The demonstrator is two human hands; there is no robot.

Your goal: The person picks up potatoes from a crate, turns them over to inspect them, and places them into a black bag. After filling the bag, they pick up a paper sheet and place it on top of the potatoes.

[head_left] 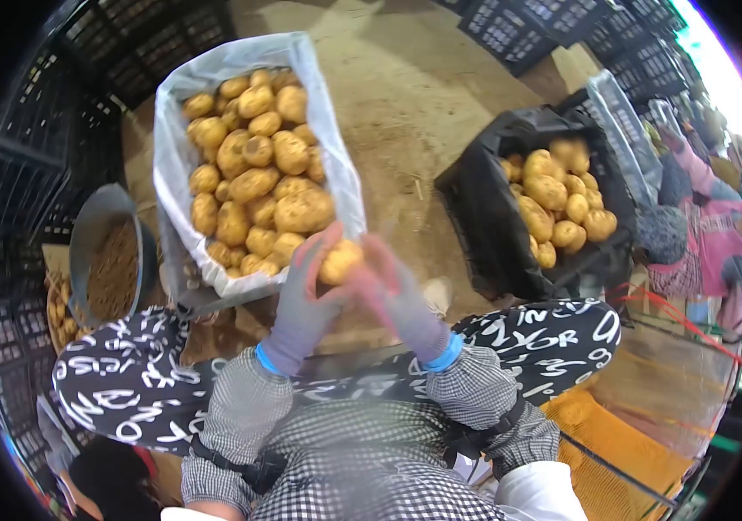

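Note:
Both of my hands wear grey and pink gloves and meet around one potato (pixel 341 262) near the front edge of the white-lined crate. My left hand (pixel 308 291) has its fingers curled against the potato's left side. On its right side is my right hand (pixel 388 291), blurred by motion, with its fingers against or very close to the potato. The crate with the white liner (pixel 347 178) is full of potatoes (pixel 254 184). To the right, a crate lined in black plastic (pixel 484 204) holds more potatoes (pixel 547 193).
A bucket of soil (pixel 112 260) stands at the left, beside stacked black crates (pixel 28 130). More crates (pixel 510 30) are at the top right. A co-worker in pink (pixel 705 252) is at the far right, near an orange mesh bag (pixel 619 447).

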